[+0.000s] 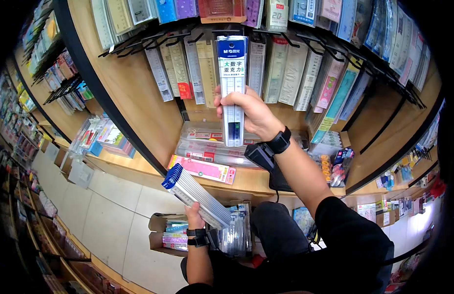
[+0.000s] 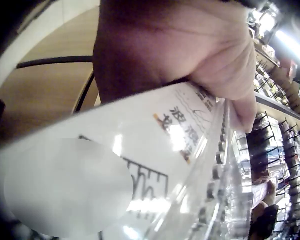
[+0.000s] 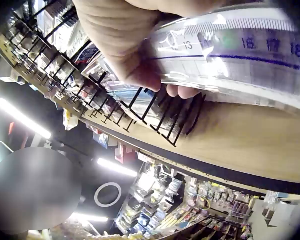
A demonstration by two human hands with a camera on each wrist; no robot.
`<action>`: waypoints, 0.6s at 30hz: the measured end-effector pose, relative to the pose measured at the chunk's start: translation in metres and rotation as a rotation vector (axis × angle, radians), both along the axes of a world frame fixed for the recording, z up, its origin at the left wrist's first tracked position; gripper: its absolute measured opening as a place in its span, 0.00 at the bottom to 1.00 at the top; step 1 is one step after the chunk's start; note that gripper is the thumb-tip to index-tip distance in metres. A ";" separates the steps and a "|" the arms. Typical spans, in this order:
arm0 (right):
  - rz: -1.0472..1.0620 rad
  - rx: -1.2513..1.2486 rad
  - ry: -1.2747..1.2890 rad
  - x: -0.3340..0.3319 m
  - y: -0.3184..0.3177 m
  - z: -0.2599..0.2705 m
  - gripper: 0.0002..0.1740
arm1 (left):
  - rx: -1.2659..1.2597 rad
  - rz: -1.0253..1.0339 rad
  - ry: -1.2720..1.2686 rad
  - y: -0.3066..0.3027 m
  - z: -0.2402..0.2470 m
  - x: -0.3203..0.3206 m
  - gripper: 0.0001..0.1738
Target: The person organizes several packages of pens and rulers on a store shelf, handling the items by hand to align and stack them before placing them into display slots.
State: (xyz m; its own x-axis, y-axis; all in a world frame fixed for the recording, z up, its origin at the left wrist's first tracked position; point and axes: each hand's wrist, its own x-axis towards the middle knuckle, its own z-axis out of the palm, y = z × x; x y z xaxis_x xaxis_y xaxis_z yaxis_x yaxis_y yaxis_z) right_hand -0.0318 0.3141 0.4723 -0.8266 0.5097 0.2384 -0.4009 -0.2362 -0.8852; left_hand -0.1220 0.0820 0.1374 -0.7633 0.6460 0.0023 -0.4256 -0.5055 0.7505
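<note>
In the head view my right hand (image 1: pixel 258 117) grips a packaged ruler (image 1: pixel 232 66) with a blue header. The pack stands upright in front of the hanging rulers, its top overlapping the row of hooks. The thumb lies across its front. Close up in the right wrist view, the clear ruler (image 3: pixel 240 47) shows centimetre marks and a purple line under plastic. Lower down, my left hand (image 1: pixel 195 216) holds a fanned stack of packaged rulers (image 1: pixel 202 198) with blue ends, tilted toward the lower right. Its white backing and clear sleeves (image 2: pixel 145 125) fill the left wrist view.
Packaged rulers (image 1: pixel 288 73) hang on black hooks (image 1: pixel 175 36). Below, clear packs (image 1: pixel 202 149) and a pink pack (image 1: pixel 202 169) lie on the wooden shelf (image 1: pixel 251 181). An open cardboard box (image 1: pixel 157 225) with more packs stands on the floor by the person's knee (image 1: pixel 271 228).
</note>
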 end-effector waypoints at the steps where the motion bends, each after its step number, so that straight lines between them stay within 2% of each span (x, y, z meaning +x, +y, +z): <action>1: -0.006 0.060 -0.015 0.002 0.000 0.002 0.18 | -0.011 0.019 0.000 -0.001 0.003 0.002 0.35; 6: 0.052 -0.023 -0.056 0.008 -0.026 0.027 0.16 | -0.026 -0.011 -0.038 -0.002 0.003 -0.001 0.35; 9: -0.010 -0.010 -0.032 0.006 -0.022 0.017 0.13 | -0.034 -0.026 -0.032 -0.002 -0.001 -0.002 0.35; 11: -0.050 0.024 -0.009 -0.005 0.000 -0.002 0.12 | 0.001 -0.010 -0.017 -0.001 0.000 -0.001 0.34; 13: -0.131 0.208 0.059 -0.010 0.014 -0.005 0.10 | 0.005 -0.015 -0.015 -0.001 0.001 -0.001 0.34; 14: -0.100 0.232 0.026 -0.009 0.020 -0.007 0.19 | 0.010 -0.019 -0.015 0.000 0.001 0.000 0.34; 18: -0.200 0.350 -0.018 -0.010 0.034 -0.021 0.17 | 0.011 -0.048 -0.015 0.001 -0.005 -0.003 0.35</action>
State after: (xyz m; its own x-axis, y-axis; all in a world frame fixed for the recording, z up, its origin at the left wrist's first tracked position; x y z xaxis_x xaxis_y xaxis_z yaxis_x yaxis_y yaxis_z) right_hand -0.0423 0.3483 0.4514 -0.7249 0.5519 0.4122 -0.3920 0.1616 -0.9057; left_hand -0.1253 0.0826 0.1328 -0.7315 0.6819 -0.0010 -0.4604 -0.4928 0.7383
